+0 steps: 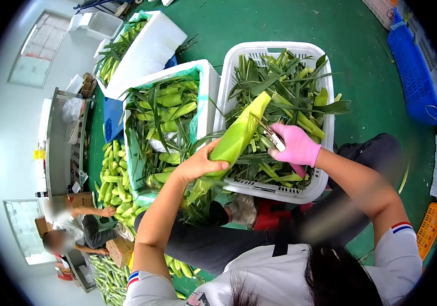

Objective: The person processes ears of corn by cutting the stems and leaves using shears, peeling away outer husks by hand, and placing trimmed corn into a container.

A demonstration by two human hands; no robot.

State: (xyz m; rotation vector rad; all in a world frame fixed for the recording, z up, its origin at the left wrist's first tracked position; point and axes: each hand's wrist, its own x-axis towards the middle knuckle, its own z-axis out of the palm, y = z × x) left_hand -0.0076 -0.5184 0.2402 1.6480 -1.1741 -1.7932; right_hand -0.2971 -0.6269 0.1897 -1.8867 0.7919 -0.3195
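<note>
My left hand [199,164], bare, is wrapped round the lower part of a green ear of corn [236,140], which is tilted with its narrow end up to the right. My right hand [296,146], in a pink glove, holds a small cutter with white handles [276,141]. The cutter's tip is beside the upper part of the ear. Below both hands is a white basket [323,176] full of green husks and leaves [259,76]. To its left, a white foam box [209,97] holds several ears in husk and loose leaves.
Another foam box [147,53] of corn stands at the upper left. Piled corn [111,176] lies on the green floor beyond it. Two people [78,224] are at the lower left. At right are a blue crate [415,74] and an orange crate [431,229].
</note>
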